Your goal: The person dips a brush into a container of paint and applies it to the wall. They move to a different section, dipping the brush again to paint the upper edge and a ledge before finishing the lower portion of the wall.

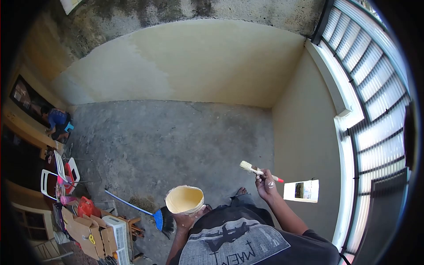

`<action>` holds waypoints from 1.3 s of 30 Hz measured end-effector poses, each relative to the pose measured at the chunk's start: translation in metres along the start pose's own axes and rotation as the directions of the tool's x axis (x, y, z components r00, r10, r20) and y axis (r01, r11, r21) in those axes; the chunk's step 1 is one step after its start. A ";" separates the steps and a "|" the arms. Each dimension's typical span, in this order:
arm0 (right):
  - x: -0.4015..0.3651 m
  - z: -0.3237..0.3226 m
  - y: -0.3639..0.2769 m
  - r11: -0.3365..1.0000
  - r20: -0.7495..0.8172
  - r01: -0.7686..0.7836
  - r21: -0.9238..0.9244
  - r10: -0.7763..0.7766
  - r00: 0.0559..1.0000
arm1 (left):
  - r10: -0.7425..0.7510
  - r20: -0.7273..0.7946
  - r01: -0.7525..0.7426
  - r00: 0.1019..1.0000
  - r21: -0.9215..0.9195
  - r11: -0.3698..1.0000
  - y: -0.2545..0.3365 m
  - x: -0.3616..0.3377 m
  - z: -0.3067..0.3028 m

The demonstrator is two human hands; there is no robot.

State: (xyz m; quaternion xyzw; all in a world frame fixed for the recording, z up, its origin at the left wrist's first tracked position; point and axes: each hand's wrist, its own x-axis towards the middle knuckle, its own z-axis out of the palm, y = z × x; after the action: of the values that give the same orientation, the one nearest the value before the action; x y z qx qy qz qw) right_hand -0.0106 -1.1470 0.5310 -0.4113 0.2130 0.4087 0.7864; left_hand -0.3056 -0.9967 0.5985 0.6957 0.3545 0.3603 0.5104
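wall [190, 62]: cream coat applied, top strip left stained.
paint tub [184, 199]: gripped from below by left hand [187, 218], kept level close to shirt [238, 238], likely against spills.
brush [258, 170]: clamped in right hand [266, 183], bristles held clear of shirt.

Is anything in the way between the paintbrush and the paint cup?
Nothing visible is. The right hand holds the paintbrush in open air, and the left hand holds the paint cup, its mouth uncovered. Between them only the grey floor and a foot show, lower down.
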 end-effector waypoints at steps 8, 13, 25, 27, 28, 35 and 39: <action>-0.044 -0.012 0.065 0.999 0.041 -0.049 -0.014 0.049 0.998 | 0.051 -0.154 -0.033 0.987 0.117 0.993 -0.062 -0.036 -0.063; -0.069 -0.022 0.091 0.991 -0.011 -0.123 0.043 0.124 0.992 | 0.091 -0.316 -0.087 0.944 0.027 0.996 -0.052 -0.049 -0.068; -0.110 0.009 0.091 0.970 0.165 -0.127 0.208 0.094 0.982 | 0.017 0.041 -0.015 0.999 -0.054 0.998 -0.048 -0.054 -0.088; -0.111 0.010 0.094 0.972 0.199 -0.133 0.194 0.094 0.975 | -0.048 -0.001 0.048 0.999 -0.047 0.998 -0.048 -0.059 -0.089; -0.114 0.013 0.095 0.976 0.184 -0.122 0.180 0.089 0.979 | -0.038 -0.035 0.034 0.999 -0.093 0.995 -0.042 -0.058 -0.087; -0.130 0.012 0.093 0.995 0.105 -0.079 0.065 0.072 0.992 | 0.106 -0.138 -0.131 0.985 -0.190 0.973 -0.045 -0.057 -0.077; -0.125 -0.008 0.101 0.995 0.047 -0.055 0.079 0.051 0.998 | 0.116 -0.068 -0.121 0.991 -0.061 0.991 -0.070 -0.070 -0.086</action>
State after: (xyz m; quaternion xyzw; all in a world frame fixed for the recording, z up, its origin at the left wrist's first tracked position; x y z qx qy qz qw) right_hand -0.1651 -1.1795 0.5628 -0.3642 0.2223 0.4295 0.7959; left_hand -0.4223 -1.0018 0.5403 0.6866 0.3170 0.4236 0.4987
